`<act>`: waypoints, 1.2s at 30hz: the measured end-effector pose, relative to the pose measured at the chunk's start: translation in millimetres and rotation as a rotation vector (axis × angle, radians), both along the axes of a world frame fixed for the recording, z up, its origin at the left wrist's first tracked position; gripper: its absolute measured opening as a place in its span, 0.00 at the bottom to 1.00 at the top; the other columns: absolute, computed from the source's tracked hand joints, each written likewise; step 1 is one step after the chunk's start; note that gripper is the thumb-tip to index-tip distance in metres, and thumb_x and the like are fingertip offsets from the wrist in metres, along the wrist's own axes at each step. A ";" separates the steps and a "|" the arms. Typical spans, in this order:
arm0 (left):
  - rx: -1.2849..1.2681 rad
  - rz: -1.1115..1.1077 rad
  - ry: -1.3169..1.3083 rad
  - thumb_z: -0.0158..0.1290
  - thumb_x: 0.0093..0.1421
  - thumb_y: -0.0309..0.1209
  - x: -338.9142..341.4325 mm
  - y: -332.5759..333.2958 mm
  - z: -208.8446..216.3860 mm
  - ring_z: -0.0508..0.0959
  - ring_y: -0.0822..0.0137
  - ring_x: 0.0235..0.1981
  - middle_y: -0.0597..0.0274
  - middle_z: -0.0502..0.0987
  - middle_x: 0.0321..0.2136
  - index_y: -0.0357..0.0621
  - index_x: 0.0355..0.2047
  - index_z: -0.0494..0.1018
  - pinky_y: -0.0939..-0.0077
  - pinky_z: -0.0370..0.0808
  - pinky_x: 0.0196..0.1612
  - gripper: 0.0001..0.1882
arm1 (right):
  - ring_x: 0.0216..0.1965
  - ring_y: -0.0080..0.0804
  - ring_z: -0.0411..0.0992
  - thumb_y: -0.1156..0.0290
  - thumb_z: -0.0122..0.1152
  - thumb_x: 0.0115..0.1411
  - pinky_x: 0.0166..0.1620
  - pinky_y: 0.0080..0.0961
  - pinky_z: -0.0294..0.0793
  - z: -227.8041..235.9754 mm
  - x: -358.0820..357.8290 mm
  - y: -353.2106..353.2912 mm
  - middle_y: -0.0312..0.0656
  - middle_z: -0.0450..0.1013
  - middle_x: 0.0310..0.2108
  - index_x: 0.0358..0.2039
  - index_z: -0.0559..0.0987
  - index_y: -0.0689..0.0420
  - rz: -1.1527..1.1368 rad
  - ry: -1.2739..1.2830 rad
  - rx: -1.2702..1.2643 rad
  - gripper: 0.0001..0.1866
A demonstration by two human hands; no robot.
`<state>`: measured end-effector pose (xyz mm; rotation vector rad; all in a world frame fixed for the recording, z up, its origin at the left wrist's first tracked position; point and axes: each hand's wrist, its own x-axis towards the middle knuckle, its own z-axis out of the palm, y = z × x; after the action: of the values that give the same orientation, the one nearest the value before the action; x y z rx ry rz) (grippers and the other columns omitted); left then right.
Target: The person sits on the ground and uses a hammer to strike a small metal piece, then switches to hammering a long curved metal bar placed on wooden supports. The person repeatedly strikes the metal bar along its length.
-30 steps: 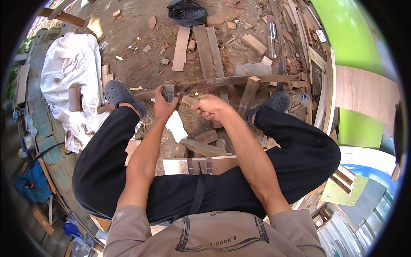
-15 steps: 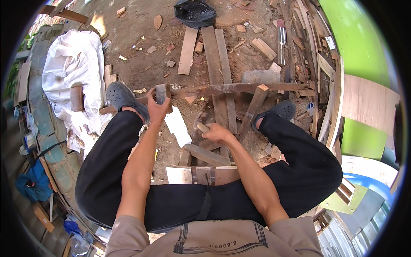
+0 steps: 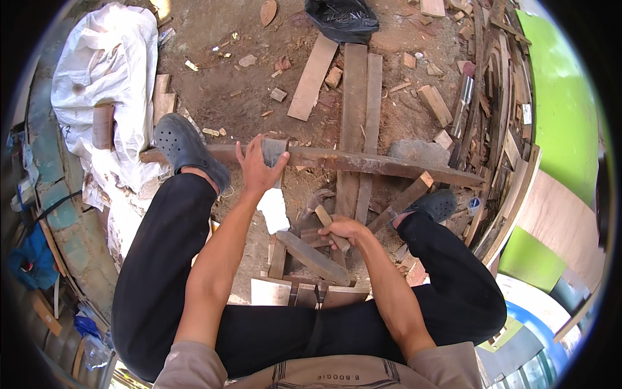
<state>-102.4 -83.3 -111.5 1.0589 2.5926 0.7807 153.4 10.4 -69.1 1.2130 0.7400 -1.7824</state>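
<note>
- Along the lower edge: black trousers, legs spread wide, with a grey-brown shirt below.
- Lower centre, just past the lap: short boards, then a slanting grey offcut.
- Just right of centre: right hand closed round the pale wooden handle of a hammer, head toward the upper left, above the offcuts and apart from the block.
- Left of centre and higher: left hand gripping a grey-faced block, thumb at its right side, fingers spread along its left.
- Across the middle: long dark beam, right by the block; contact between the two hard to tell.
- Upper left: white sack bearing a brown wood piece.
- Upper centre: planks on brown soil.
- Right side: green panel beyond piled timber.
- Top edge: black plastic bag with thin metal bits inside.
</note>
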 end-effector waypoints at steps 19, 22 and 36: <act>0.138 -0.137 -0.006 0.59 0.40 0.64 -2.4 -8.4 -2.3 0.74 0.60 0.46 0.61 0.77 0.38 0.44 0.42 0.75 0.55 0.52 0.61 0.39 | 0.35 0.68 0.74 0.55 0.51 0.65 0.41 0.56 0.71 91.3 -41.7 -36.7 0.68 0.74 0.29 0.48 0.69 0.68 0.473 0.192 0.785 0.25; 0.036 -0.080 -0.048 0.57 0.45 0.65 -1.0 -10.0 0.0 0.73 0.56 0.48 0.55 0.76 0.39 0.39 0.46 0.74 0.54 0.51 0.62 0.42 | 0.33 0.68 0.74 0.55 0.50 0.65 0.39 0.56 0.72 106.1 -29.7 -41.7 0.67 0.74 0.28 0.45 0.70 0.67 0.496 0.161 0.916 0.24; -0.401 0.048 -0.344 0.40 0.55 0.73 -51.5 -32.7 -2.5 0.30 0.49 0.72 0.49 0.40 0.71 0.38 0.68 0.50 0.50 0.25 0.68 0.56 | 0.31 0.65 0.75 0.58 0.48 0.67 0.36 0.54 0.73 127.3 -90.3 -75.0 0.65 0.74 0.31 0.42 0.67 0.65 0.419 0.589 1.181 0.20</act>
<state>-153.9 -116.0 -114.1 0.6790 2.3460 0.3820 63.1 -64.6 58.2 1.0245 2.4043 -1.2800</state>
